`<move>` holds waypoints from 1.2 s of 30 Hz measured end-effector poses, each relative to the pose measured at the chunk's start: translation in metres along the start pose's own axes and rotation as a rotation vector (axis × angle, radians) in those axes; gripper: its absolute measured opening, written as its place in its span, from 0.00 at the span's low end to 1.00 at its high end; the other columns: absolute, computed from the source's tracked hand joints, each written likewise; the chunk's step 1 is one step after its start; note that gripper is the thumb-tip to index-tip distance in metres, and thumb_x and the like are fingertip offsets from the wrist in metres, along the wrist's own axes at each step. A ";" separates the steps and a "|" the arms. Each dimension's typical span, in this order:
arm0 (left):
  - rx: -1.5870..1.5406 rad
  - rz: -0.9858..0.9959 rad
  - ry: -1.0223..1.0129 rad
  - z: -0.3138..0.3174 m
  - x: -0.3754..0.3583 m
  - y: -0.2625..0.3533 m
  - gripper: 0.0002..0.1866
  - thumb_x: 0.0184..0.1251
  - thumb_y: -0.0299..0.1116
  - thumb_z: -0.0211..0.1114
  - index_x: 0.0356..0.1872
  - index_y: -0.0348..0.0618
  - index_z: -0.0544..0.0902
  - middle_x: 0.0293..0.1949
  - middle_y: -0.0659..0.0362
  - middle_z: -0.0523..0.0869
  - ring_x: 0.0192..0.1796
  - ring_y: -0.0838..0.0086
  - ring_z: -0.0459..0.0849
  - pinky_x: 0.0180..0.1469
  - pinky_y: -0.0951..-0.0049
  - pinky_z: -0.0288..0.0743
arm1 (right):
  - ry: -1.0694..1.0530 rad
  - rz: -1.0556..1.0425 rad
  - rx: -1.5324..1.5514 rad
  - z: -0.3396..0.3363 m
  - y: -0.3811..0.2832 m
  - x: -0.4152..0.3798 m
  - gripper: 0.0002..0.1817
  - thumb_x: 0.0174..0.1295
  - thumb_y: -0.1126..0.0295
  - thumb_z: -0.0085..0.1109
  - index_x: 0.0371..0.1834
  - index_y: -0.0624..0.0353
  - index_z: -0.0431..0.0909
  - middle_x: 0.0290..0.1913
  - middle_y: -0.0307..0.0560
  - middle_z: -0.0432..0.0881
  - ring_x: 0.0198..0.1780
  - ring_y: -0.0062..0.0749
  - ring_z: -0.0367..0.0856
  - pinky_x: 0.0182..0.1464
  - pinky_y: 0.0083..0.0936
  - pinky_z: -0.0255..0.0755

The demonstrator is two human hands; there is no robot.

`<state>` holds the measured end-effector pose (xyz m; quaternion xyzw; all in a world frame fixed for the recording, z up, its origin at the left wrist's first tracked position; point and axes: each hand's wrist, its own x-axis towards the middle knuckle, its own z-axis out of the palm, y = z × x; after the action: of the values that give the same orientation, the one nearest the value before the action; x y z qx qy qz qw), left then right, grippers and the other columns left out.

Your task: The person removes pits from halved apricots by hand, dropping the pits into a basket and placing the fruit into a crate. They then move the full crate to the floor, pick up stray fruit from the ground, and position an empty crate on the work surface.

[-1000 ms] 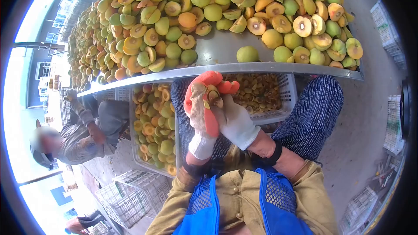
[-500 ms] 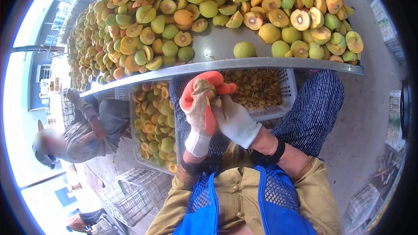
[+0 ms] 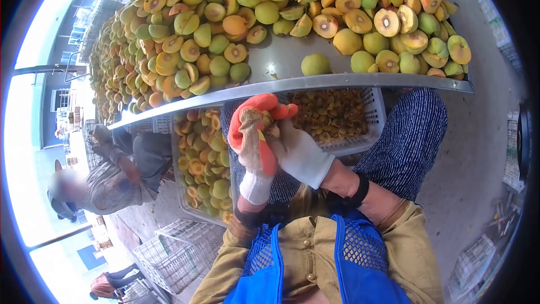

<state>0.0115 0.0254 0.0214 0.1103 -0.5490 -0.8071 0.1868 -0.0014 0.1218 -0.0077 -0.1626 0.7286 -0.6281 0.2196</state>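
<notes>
**Fruit Piece [image 3: 268, 126] Sat Between Left Hand [image 3: 253, 135] and Right Hand [image 3: 295, 149]**

At the far left a co-worker [image 3: 121, 183] in a cap was seated beside the long metal table [image 3: 275, 59], which bore a broad heap of fruit [image 3: 191, 22], green and yellow, much of it cut in half. Next came a crate [image 3: 202, 214] filled with more halves. In the middle, below the table's near edge, the left hand, gloved in coral and beige, was curled closed around the fruit piece (largely hidden by the fingers). Just to its right, the white-gloved right hand pressed up against it; its fingertips were covered, so how far open it was cannot be told. Behind the hands stood a second crate [image 3: 376, 115] of small brownish-yellow pieces, between the person's knees. On the table above it lay a lone green fruit [image 3: 315, 65], apart from the heap.
</notes>
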 end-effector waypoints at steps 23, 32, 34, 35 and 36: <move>0.053 -0.072 -0.049 -0.008 0.005 0.003 0.25 0.75 0.50 0.63 0.53 0.33 0.83 0.40 0.47 0.89 0.41 0.54 0.90 0.50 0.53 0.86 | -0.083 -0.093 -0.018 -0.005 -0.002 0.006 0.17 0.79 0.62 0.45 0.51 0.65 0.77 0.46 0.68 0.82 0.46 0.59 0.84 0.45 0.42 0.79; -0.013 -0.231 -0.069 -0.001 0.005 0.016 0.26 0.76 0.51 0.60 0.51 0.33 0.83 0.37 0.48 0.88 0.39 0.54 0.91 0.46 0.53 0.87 | -0.127 -0.065 0.636 0.008 0.016 0.003 0.13 0.76 0.63 0.50 0.49 0.63 0.77 0.39 0.45 0.79 0.39 0.34 0.81 0.39 0.30 0.76; -0.040 -0.352 -0.083 0.002 0.014 0.025 0.24 0.76 0.48 0.61 0.49 0.32 0.83 0.37 0.48 0.88 0.36 0.56 0.91 0.43 0.54 0.88 | -0.097 -0.214 0.353 0.002 0.027 0.002 0.15 0.77 0.58 0.50 0.44 0.60 0.76 0.33 0.40 0.76 0.30 0.28 0.78 0.29 0.26 0.71; -0.078 -0.409 -0.089 0.001 0.019 0.025 0.23 0.75 0.47 0.63 0.47 0.31 0.84 0.36 0.49 0.88 0.34 0.59 0.90 0.41 0.56 0.88 | -0.124 -0.167 0.334 -0.004 0.027 -0.001 0.16 0.77 0.55 0.50 0.42 0.58 0.76 0.29 0.38 0.75 0.25 0.25 0.75 0.24 0.24 0.68; -0.081 -0.463 -0.192 -0.004 0.025 0.024 0.22 0.75 0.46 0.64 0.47 0.30 0.84 0.36 0.50 0.88 0.33 0.61 0.90 0.41 0.58 0.88 | -0.241 0.143 0.541 -0.017 0.011 -0.009 0.18 0.77 0.51 0.50 0.40 0.55 0.74 0.26 0.36 0.72 0.20 0.23 0.70 0.20 0.22 0.62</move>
<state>-0.0052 0.0039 0.0434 0.1482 -0.4916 -0.8566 -0.0515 -0.0023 0.1423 -0.0156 -0.1198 0.5131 -0.7585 0.3834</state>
